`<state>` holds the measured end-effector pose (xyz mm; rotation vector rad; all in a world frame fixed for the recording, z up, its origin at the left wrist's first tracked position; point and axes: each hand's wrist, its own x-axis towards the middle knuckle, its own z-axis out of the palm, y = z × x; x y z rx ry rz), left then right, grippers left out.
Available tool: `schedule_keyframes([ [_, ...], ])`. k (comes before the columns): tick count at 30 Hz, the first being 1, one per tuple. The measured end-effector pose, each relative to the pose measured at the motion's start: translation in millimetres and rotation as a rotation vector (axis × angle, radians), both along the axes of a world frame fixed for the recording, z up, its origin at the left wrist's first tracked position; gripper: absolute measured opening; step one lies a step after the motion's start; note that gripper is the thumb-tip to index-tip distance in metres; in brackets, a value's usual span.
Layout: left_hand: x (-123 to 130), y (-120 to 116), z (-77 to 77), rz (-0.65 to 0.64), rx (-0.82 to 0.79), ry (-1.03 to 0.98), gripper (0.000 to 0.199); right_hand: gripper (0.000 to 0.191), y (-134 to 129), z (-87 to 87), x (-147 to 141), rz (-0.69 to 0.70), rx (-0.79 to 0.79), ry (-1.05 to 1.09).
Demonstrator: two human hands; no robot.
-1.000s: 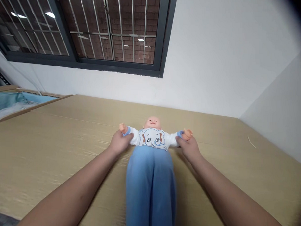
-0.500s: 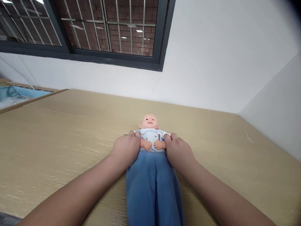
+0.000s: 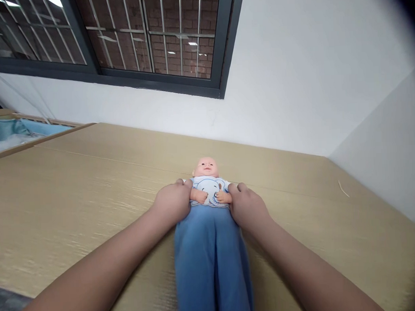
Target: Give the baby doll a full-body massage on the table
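A baby doll (image 3: 206,167) lies on its back with its head away from me. It wears a white and blue shirt (image 3: 208,186) with an elephant face and long blue trousers (image 3: 213,259) that run past the bottom edge of the view. My left hand (image 3: 173,201) is closed at the shirt's left side, over the sleeve. On the other side my right hand (image 3: 248,204) is closed on the opposite sleeve. Both doll forearms poke out between my hands and rest over the belly. My fingertips are mostly hidden.
The doll lies on a tan, cardboard-like table top (image 3: 315,224). A box with a blue lining (image 3: 46,128) stands at the far left. A thin pale strip (image 3: 344,189) lies to the right. Behind rise a white wall (image 3: 286,80) and a barred window (image 3: 152,39).
The doll's forearms have shifted slightly, its hands a little higher on the shirt. My left hand has moved slightly left; my right hand is nearly where it was.
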<state>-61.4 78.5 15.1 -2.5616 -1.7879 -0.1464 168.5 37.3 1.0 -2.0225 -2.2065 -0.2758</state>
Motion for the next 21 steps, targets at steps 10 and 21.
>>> schedule_keyframes([
  [10,-39,38,-9.0,0.16,-0.248,-0.847,0.019,0.028,42,-37.7,54,-0.035,0.194,1.505],
  [21,-45,65,-38.5,0.503,-0.698,-1.955,0.038,0.03,57,-55.6,70,-0.015,0.008,2.342],
])
